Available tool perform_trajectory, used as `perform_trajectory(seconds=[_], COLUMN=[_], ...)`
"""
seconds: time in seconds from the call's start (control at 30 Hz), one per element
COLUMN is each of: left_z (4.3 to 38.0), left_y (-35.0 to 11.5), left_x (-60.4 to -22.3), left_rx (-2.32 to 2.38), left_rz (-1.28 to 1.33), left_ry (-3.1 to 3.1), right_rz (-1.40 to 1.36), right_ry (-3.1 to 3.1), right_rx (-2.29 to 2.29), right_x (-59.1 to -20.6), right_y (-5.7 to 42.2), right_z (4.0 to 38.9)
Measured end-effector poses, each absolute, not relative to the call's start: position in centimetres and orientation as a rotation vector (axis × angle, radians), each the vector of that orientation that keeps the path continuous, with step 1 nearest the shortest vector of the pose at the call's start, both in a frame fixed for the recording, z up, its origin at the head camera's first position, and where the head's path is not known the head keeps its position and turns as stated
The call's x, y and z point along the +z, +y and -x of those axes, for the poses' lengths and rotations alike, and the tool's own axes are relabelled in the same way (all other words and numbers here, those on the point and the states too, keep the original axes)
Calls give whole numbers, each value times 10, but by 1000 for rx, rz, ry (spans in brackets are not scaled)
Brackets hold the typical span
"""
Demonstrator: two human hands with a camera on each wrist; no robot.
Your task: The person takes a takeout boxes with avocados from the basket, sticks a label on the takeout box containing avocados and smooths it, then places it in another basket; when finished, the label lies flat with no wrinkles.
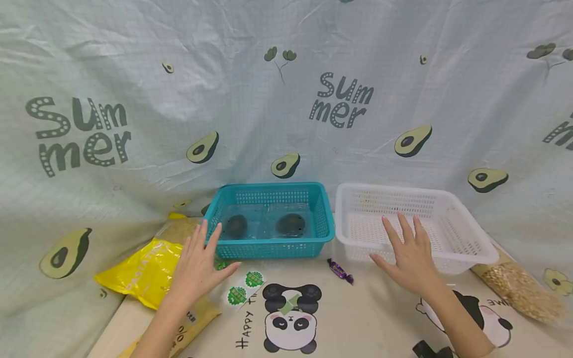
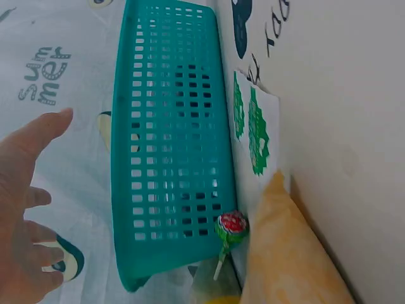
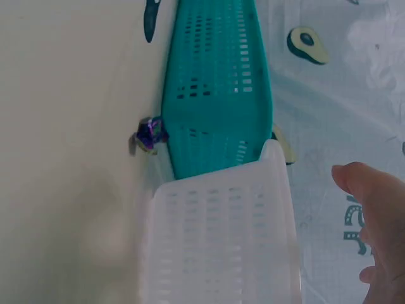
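Note:
My left hand, fingers spread, hovers by the front left corner of the teal basket. Inside that basket lie two clear plastic packs, each with a dark round thing in or under it. My right hand, fingers also spread, is over the front of the white basket. Neither hand holds anything. Between the baskets, on the table, lies a purple wrapped candy. A lollipop with a red and green wrapper rests beside the teal basket in the left wrist view.
Left of the teal basket is a yellow bag, with a tan packet nearer me. A clear bag of grain or flakes lies at right. Green-printed paper is on the table. A black object shows at the bottom edge.

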State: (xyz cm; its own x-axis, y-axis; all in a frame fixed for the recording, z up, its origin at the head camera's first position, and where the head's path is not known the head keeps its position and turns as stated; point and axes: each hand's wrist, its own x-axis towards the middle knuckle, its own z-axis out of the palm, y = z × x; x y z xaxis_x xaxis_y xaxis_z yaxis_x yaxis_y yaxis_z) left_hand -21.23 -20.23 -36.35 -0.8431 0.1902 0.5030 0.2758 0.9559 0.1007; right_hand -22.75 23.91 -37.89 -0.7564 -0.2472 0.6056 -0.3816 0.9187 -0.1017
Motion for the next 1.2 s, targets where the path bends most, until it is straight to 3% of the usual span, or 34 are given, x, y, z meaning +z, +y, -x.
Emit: perform_trajectory(seconds=[0.37, 0.7, 1.2], left_z=[256, 306, 327], left_y=[-162, -126, -100], left_x=[-353, -357, -359], left_rx=[-606, -890, -721], left_rz=[377, 439, 234], left_ry=[-2754, -2903, -3185], right_rz=[-606, -712, -522], right_ry=[-2534, -2769, -3143], right_rx=[600, 830, 717], right_x=[-358, -361, -364], right_y=[177, 111, 71], right_z=[272, 322, 356])
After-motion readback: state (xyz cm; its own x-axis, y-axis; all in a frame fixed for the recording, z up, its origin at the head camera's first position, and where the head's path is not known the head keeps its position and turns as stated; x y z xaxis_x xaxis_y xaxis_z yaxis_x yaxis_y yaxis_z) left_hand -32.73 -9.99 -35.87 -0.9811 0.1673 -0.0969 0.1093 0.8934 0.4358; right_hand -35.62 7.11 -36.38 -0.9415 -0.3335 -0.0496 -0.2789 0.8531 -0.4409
